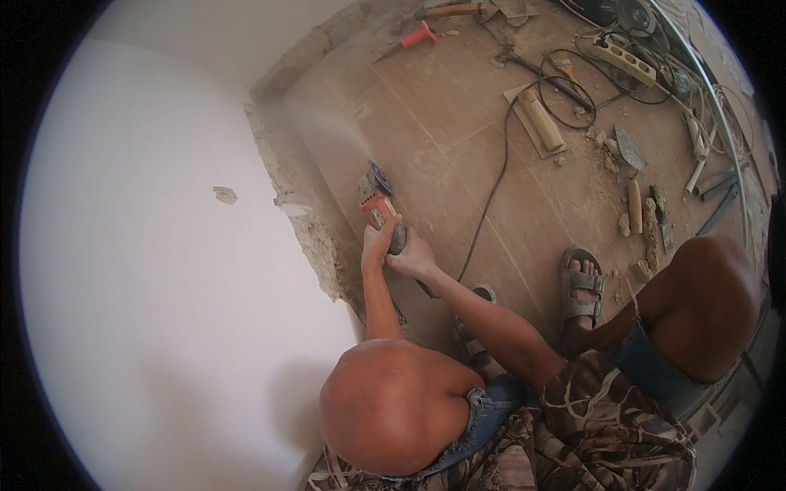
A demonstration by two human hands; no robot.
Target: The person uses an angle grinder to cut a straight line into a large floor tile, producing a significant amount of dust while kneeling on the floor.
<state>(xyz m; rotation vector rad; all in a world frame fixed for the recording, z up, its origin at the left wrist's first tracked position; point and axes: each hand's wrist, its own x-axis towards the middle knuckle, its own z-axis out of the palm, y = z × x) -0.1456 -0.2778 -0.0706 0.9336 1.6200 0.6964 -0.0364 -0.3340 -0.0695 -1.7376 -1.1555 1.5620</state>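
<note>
At the foot of the white wall (147, 270), low over the tiled floor (442, 123), an orange grinder (378, 206) is held in both hands. Its dark disc (379, 176) is turned toward the ragged, chipped plaster edge (303, 221) where wall and floor meet, and a faint haze of dust is seen streaming up the tiles from it. The left hand (377, 244) is wrapped shut around the grinder's body from behind. The right hand (413, 258) is closed on the grey rear part of the tool just beside it, the two hands touching. A black cable (491, 188) is led from the tool across the floor to a power strip (626, 61) near the far edge. Two bare knees are raised at the bottom, with a grey sandal (581, 286) planted on the tiles to the right of the hands and a second foot partly hidden under the right forearm. Farther out, tools are scattered: a red-handled one (419, 37) near the top, a wooden float (540, 119), a trowel (630, 149), and rubble lumps (647, 221) beside them.
</note>
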